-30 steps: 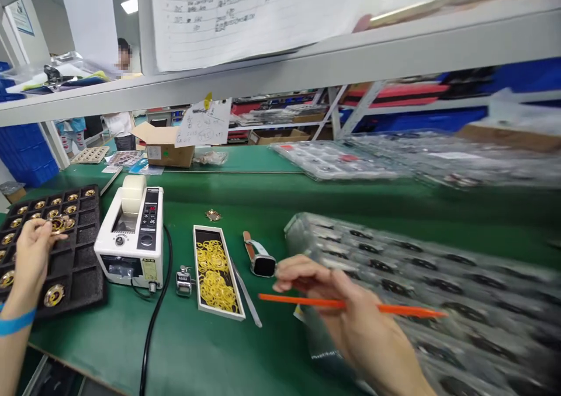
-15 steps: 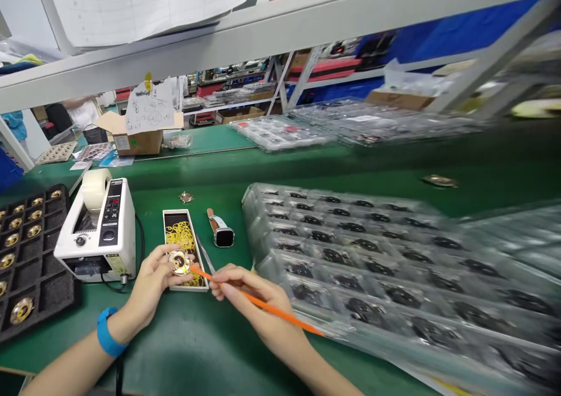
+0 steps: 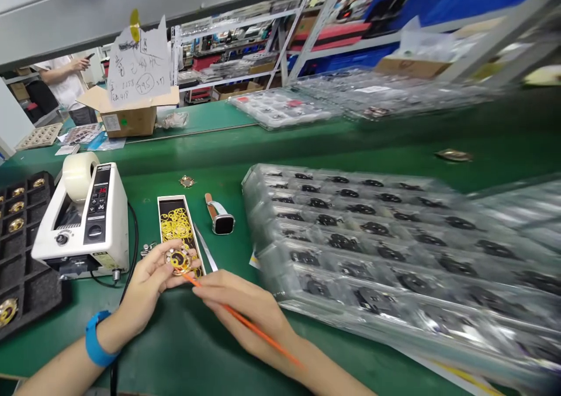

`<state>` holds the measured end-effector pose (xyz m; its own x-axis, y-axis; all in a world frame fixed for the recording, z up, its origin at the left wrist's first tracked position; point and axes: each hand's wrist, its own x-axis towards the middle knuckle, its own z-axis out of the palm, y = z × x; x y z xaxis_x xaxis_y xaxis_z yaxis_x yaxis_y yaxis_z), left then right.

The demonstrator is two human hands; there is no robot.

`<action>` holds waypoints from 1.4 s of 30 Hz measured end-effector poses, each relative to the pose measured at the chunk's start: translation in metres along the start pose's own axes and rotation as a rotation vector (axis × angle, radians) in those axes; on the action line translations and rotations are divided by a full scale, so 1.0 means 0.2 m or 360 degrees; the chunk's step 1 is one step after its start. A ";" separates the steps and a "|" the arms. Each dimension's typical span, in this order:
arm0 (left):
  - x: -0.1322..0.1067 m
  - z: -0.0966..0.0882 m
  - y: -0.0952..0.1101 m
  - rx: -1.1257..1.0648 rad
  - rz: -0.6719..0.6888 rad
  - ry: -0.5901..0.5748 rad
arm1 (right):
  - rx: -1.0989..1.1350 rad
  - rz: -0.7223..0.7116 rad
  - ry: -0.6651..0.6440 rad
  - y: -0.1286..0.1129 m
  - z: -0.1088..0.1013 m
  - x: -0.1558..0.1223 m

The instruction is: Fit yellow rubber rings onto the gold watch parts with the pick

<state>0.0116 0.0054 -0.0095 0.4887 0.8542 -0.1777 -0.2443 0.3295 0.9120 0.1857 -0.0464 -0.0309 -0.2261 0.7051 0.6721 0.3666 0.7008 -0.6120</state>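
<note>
My left hand (image 3: pixel 146 285), with a blue wristband, pinches a small round gold part (image 3: pixel 179 260) just over the near end of a narrow white box of yellow rings (image 3: pixel 175 226). My right hand (image 3: pixel 245 311) grips a thin orange stick (image 3: pixel 245 323) like a pen, and its tip touches the gold part. Both hands hover low above the green bench (image 3: pixel 184 337).
A white tape dispenser (image 3: pixel 81 218) stands left of the box, beside a black foam tray of gold parts (image 3: pixel 17 232). Tweezers (image 3: pixel 205 253) and a smartwatch (image 3: pixel 221 218) lie right of the box. Clear blister trays (image 3: pixel 385 244) fill the right. A person stands far left.
My left hand carried a gold part from the black tray over to the ring box. My right hand brought the orange stick's tip onto it. The view has tilted down and right.
</note>
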 end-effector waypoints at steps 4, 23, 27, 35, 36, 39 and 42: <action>0.00 0.01 0.02 -0.0083 -0.0089 0.0030 | -0.0405 -0.0467 -0.0213 0.02 -0.02 -0.01; 0.01 0.01 -0.06 -0.0043 -0.0127 -0.0086 | -0.0611 -0.0385 0.0112 0.05 0.02 -0.03; 0.02 0.01 -0.04 -0.0043 -0.0155 -0.0072 | -0.0663 -0.0454 0.0000 0.05 0.01 -0.04; 0.02 0.04 -0.01 0.0237 -0.0065 0.0015 | -0.0179 0.0001 0.0360 -0.01 -0.03 -0.03; 0.02 0.04 -0.01 0.0271 -0.0054 0.0014 | -0.0151 0.0020 0.0361 -0.01 -0.03 -0.03; 0.01 0.04 -0.02 0.0379 -0.0035 0.0043 | -0.0240 0.0048 0.0415 0.01 -0.01 -0.06; 0.01 0.03 -0.03 0.0461 0.0003 0.0127 | -0.0431 0.0007 0.0526 0.02 0.01 -0.06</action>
<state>0.0198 0.0030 -0.0129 0.4185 0.8873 -0.1939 0.0094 0.2093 0.9778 0.1875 -0.0522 -0.0415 0.0612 0.6047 0.7941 0.6006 0.6131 -0.5132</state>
